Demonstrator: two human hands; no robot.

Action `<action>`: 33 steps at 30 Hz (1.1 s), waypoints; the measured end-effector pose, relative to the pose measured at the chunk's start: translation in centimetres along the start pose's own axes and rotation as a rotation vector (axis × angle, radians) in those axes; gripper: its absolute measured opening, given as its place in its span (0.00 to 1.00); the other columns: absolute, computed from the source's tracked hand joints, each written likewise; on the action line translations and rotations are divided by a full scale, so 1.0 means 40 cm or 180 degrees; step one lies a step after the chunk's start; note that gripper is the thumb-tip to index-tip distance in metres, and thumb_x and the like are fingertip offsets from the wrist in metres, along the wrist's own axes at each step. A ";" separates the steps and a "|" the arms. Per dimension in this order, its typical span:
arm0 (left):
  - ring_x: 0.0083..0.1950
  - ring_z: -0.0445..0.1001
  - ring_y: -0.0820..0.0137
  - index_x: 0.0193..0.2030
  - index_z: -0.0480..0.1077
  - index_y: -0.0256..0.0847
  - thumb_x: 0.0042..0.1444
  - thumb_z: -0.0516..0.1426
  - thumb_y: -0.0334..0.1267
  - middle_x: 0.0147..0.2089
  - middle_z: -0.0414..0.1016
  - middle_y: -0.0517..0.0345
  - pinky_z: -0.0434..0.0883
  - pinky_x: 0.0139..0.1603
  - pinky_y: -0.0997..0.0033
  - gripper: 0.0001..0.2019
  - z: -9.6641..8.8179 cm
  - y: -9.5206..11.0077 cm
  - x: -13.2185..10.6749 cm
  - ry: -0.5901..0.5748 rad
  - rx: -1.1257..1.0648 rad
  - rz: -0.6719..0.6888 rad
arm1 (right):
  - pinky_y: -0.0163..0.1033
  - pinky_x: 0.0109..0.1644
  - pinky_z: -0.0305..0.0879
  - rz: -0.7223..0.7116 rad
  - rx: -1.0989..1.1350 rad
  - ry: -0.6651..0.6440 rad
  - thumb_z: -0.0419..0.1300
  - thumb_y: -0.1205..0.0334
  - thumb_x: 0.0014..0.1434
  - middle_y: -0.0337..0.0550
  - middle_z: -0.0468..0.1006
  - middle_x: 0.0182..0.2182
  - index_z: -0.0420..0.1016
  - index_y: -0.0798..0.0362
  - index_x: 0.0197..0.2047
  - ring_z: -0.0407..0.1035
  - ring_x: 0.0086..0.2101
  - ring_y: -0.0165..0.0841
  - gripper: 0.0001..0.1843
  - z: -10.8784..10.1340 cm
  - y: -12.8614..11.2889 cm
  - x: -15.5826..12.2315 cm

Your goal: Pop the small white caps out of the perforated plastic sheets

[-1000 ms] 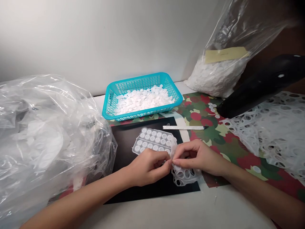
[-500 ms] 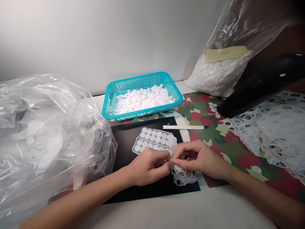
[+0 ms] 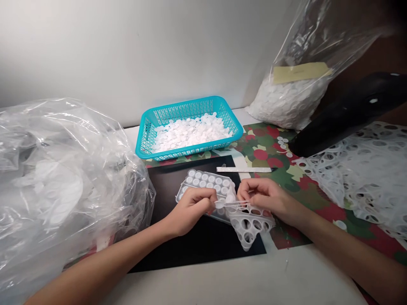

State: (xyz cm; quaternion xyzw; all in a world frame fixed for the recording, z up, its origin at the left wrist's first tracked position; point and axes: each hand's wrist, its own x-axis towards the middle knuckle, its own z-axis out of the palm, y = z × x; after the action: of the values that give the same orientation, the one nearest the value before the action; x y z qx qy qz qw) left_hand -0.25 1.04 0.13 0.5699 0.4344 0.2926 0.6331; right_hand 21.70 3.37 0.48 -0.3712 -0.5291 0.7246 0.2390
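Note:
My left hand (image 3: pixel 193 212) is closed with its fingertips pinched on a white plastic piece; a small round disc (image 3: pixel 219 204) shows at its fingertips. My right hand (image 3: pixel 270 198) pinches the upper edge of a white perforated plastic sheet (image 3: pixel 248 231), which hangs down in a point with large round holes. Thin strands of plastic stretch between the two hands. Under and behind my left hand lies a clear plastic tray (image 3: pixel 206 180) with rows of white round caps. A crumpled white bit (image 3: pixel 231 195) sits at the tray's right end.
Behind stands a turquoise basket (image 3: pixel 190 151) full of white discs. A large clear bag (image 3: pixel 73 169) fills the left side. At right are a bag of white discs (image 3: pixel 292 101), a black object (image 3: pixel 343 114) and more perforated sheets (image 3: pixel 372 165). A white-wrapped stick (image 3: pixel 244 169) lies behind my hands.
My hands, whose fingertips met before, have drawn apart, the left one to the left and the right one to the right. The perforated sheet has spread out and hangs lower between them.

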 end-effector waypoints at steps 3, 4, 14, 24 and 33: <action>0.18 0.42 0.81 0.18 0.52 0.38 0.41 0.49 0.32 0.16 0.43 0.68 0.43 0.19 0.79 0.07 -0.016 0.000 0.007 0.0141 -0.1222 -0.0266 | 0.29 0.19 0.43 -0.0093 0.0218 0.0273 0.54 0.66 0.47 0.34 0.61 0.21 0.61 0.54 0.23 0.49 0.17 0.22 0.04 -0.014 0.002 0.000; 0.17 0.39 0.82 0.17 0.51 0.38 0.40 0.49 0.32 0.16 0.41 0.68 0.42 0.18 0.79 0.08 -0.024 0.002 0.010 0.0162 -0.1629 -0.0336 | 0.29 0.19 0.43 -0.0116 0.0311 0.0357 0.54 0.67 0.47 0.33 0.60 0.20 0.60 0.54 0.23 0.49 0.17 0.23 0.05 -0.019 0.002 0.000; 0.17 0.39 0.80 0.17 0.48 0.37 0.43 0.48 0.35 0.17 0.38 0.65 0.39 0.17 0.79 0.10 -0.079 0.017 0.023 -0.0332 -0.3043 -0.0561 | 0.31 0.20 0.42 -0.0005 0.0272 0.0367 0.52 0.66 0.51 0.33 0.57 0.22 0.57 0.52 0.25 0.44 0.19 0.25 0.06 -0.026 -0.001 0.004; 0.17 0.43 0.79 0.16 0.56 0.36 0.43 0.47 0.36 0.17 0.42 0.64 0.44 0.18 0.78 0.09 -0.064 0.014 0.013 -0.0385 -0.2708 -0.0341 | 0.32 0.21 0.43 0.0015 0.0162 0.0364 0.51 0.67 0.52 0.34 0.61 0.24 0.58 0.53 0.26 0.46 0.19 0.24 0.05 -0.029 -0.001 0.010; 0.17 0.38 0.81 0.17 0.53 0.36 0.56 0.46 0.42 0.18 0.40 0.66 0.40 0.16 0.82 0.18 -0.068 0.013 0.025 -0.0229 -0.3010 -0.0540 | 0.30 0.19 0.44 -0.0082 0.0227 0.0391 0.51 0.67 0.54 0.34 0.61 0.23 0.57 0.53 0.26 0.47 0.19 0.24 0.07 -0.034 0.005 0.011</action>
State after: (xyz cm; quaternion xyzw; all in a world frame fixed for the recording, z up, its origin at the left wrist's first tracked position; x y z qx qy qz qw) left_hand -2.12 3.28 0.51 0.1919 0.2765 0.3855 0.8591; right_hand 22.52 4.44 -0.04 -0.3994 -0.4920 0.7157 0.2935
